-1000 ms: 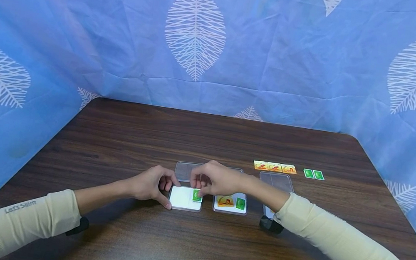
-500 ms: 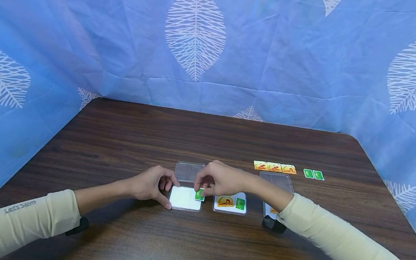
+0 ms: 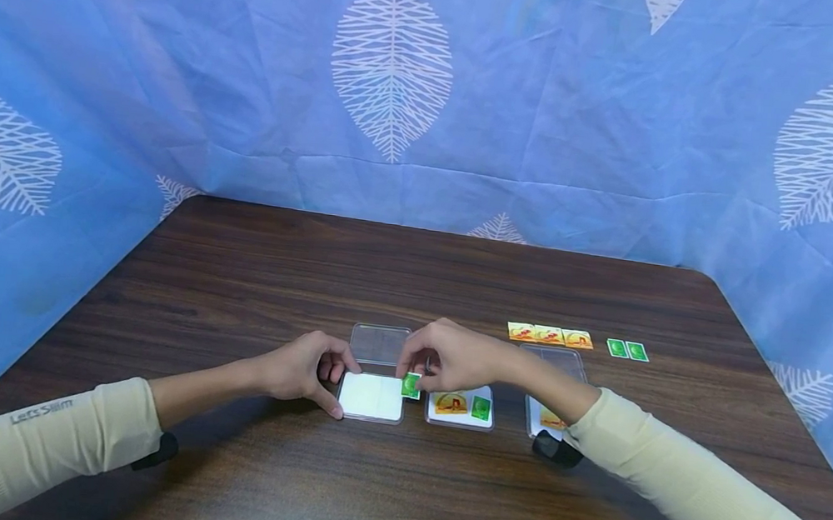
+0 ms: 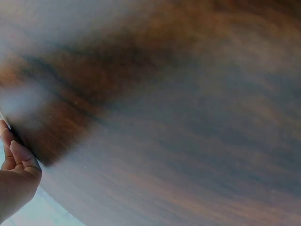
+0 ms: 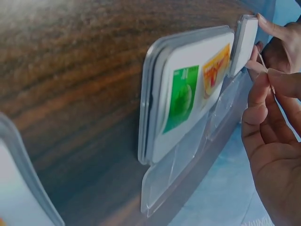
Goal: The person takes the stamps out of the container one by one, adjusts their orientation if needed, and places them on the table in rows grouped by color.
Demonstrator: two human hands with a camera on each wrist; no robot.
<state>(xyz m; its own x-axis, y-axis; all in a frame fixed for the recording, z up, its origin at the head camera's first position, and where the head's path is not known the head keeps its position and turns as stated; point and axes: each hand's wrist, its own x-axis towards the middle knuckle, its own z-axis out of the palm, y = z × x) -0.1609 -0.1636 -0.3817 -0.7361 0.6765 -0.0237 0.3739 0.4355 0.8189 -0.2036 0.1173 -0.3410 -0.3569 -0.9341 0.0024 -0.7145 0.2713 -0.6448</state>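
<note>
My left hand [image 3: 298, 368] grips the left end of a flat clear plastic case [image 3: 371, 397], thumb at the near corner and index finger at the far one. The case is filled with white, its clear lid [image 3: 378, 344] folded back behind it. My right hand [image 3: 458, 359] pinches a small green card [image 3: 411, 386] between thumb and index finger, beside the case's right edge. In the right wrist view the card [image 5: 262, 61] shows nearly edge-on. Just right of it lies a second case [image 3: 459, 416] bearing an orange card [image 3: 451, 403] and a green one [image 3: 481, 408].
A third case [image 3: 535, 426] with an orange card lies partly under the right forearm, lid [image 3: 553, 359] folded back. Behind it are a row of three orange cards [image 3: 550, 334] and two green cards [image 3: 627, 349]. Blue leaf-print cloth [image 3: 553, 97] surrounds the dark wooden table [image 3: 355, 271].
My right hand has moved rightward with the green card, from over the left case's right part to beside its edge, baring the white there. My left hand has stayed in place.
</note>
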